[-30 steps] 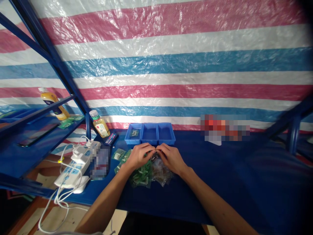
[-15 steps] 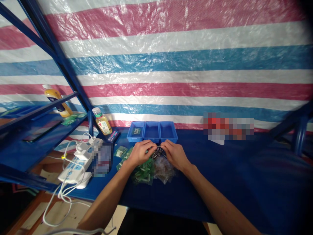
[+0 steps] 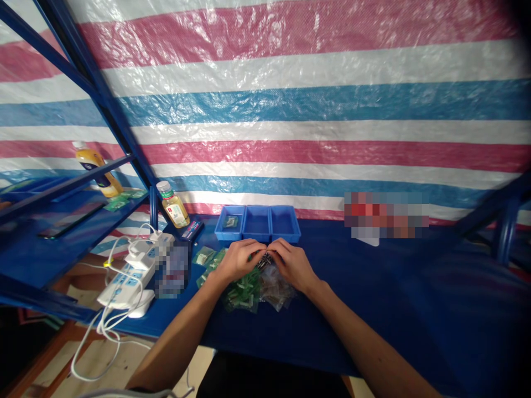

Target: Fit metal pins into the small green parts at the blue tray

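My left hand (image 3: 244, 258) and my right hand (image 3: 292, 266) meet above the table, fingertips pinched together and nearly touching. Whatever they hold between them is too small and hidden to make out. Under the fingers lies a heap of small dark and silvery metal pieces (image 3: 264, 261), partly covered by my hands. Closer to me, green-printed small plastic bags (image 3: 243, 294) are piled by my left wrist. Beside them, clear small plastic bags (image 3: 274, 290) lie near my right wrist.
Behind my hands stands a blue three-part tray (image 3: 257, 223), with a small packet (image 3: 230, 221) in its left compartment. To the left are a drink bottle (image 3: 175, 207), a small box (image 3: 193, 230) and a white power strip (image 3: 128, 279) with loose cables. A blue metal frame (image 3: 120, 130) rises there.
My hands have drawn closer together, so their fingertips nearly meet. The thin pale edge that showed between them half a second ago is now hidden.
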`<state>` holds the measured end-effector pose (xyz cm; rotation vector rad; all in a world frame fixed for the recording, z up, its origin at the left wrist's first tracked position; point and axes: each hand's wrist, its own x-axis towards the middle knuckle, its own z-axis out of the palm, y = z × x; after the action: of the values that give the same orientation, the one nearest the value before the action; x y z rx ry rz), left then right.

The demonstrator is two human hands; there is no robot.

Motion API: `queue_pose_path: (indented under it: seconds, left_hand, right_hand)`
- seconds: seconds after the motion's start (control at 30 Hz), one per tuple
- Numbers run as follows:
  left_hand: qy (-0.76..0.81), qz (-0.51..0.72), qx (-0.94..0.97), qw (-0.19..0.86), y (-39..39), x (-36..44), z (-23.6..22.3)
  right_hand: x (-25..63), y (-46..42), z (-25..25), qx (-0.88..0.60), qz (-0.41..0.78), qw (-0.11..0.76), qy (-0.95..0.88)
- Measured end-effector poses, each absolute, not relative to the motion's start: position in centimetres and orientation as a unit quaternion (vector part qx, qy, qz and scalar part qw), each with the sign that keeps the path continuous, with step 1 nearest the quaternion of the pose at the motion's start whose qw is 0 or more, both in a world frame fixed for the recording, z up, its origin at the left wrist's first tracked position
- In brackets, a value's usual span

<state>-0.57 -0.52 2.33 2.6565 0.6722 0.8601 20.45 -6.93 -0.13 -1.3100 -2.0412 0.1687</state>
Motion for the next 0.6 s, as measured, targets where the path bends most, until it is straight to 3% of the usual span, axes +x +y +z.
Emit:
queue_pose_path:
  seconds: [0.6]
  left_hand:
    - [0.214, 0.322, 0.917, 0.101, 0.1, -0.8, 1.7]
  right_hand:
    - [20.2, -6.5, -1.1, -0.495, 0.075, 0.361, -0.787]
